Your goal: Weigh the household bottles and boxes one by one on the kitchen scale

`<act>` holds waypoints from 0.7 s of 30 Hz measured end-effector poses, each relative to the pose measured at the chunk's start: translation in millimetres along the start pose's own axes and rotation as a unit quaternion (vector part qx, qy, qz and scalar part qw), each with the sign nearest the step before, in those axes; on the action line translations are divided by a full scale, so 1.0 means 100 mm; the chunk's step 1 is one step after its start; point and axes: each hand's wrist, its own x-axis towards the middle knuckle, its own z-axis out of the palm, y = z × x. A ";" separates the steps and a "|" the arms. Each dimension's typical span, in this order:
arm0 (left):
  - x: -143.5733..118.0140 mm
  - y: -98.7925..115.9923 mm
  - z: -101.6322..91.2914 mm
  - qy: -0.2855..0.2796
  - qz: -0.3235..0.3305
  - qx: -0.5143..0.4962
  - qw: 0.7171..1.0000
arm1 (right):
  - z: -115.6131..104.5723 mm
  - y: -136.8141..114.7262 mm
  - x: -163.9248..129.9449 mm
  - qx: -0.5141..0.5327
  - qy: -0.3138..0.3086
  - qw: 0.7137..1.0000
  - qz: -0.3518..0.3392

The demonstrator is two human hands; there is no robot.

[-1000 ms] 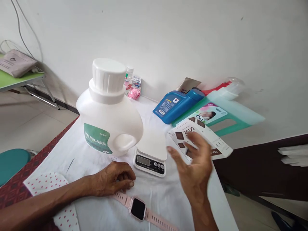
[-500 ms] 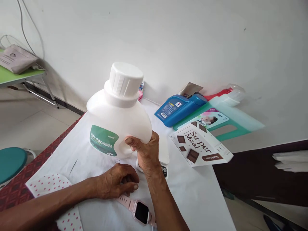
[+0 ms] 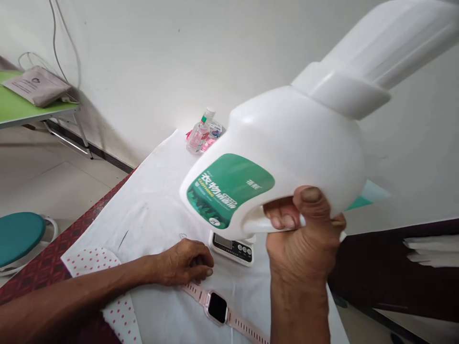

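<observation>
My right hand (image 3: 304,236) grips the handle of a large white detergent jug (image 3: 287,148) with a green label. The jug is lifted off the table, tilted with its white cap toward the upper right, close to the camera. Under it sits a small white kitchen scale (image 3: 233,246), mostly hidden by the jug. My left hand (image 3: 186,267) rests on the white cloth (image 3: 154,210) with its fingers curled, holding nothing, just left of the scale. A pink smartwatch (image 3: 218,308) lies flat in front of that hand.
A small clear bottle and pink packets (image 3: 201,134) stand at the table's far edge by the wall. A red-dotted white cloth (image 3: 107,277) lies at the near left. A teal stool (image 3: 19,234) and a green table (image 3: 21,102) are on the left.
My right hand took the jug by its handle and raised it up and to the right, tilting it. The jug now covers the blue bottle and the box behind. My left hand stayed put.
</observation>
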 end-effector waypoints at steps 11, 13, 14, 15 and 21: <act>0.01 0.05 0.00 -0.002 -0.030 -0.012 0.999 | -0.55 0.13 0.20 -0.047 0.174 0.983 -0.018; 0.01 0.05 0.00 -0.003 -0.031 -0.013 0.999 | -0.62 0.20 0.24 -0.046 0.176 0.983 -0.011; 0.01 0.06 0.00 -0.005 -0.032 -0.013 0.999 | -0.65 0.24 0.25 -0.047 0.175 0.983 -0.007; 0.02 0.06 -0.01 -0.006 -0.033 -0.015 0.999 | -0.68 0.27 0.26 -0.047 0.174 0.984 -0.003; 0.03 0.10 -0.02 -0.002 -0.028 -0.007 1.000 | -0.71 0.40 0.28 -0.044 0.150 0.988 0.003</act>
